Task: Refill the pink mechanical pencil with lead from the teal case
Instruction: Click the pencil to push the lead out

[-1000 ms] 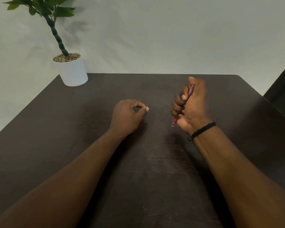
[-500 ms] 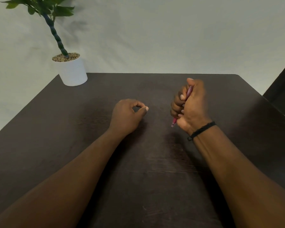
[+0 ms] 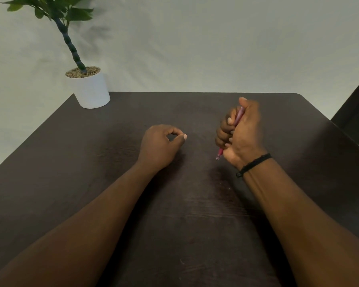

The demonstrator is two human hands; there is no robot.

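Two hands – left hand (image 3: 161, 146) and right hand (image 3: 244, 133). One pink pencil (image 3: 238, 118), inside the right fist. One black wristband (image 3: 254, 164), just below that fist. One potted plant (image 3: 89, 88) – well away. One dark table (image 3: 174, 224).

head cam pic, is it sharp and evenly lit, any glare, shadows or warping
Head view: soft, even light, no hard glare; the dark table shows only a dull sheen. Faint plant shadow on the wall. The right hand and pink pencil look slightly soft, the left hand sharper. Wide-angle stretch: forearms balloon toward the bottom corners.
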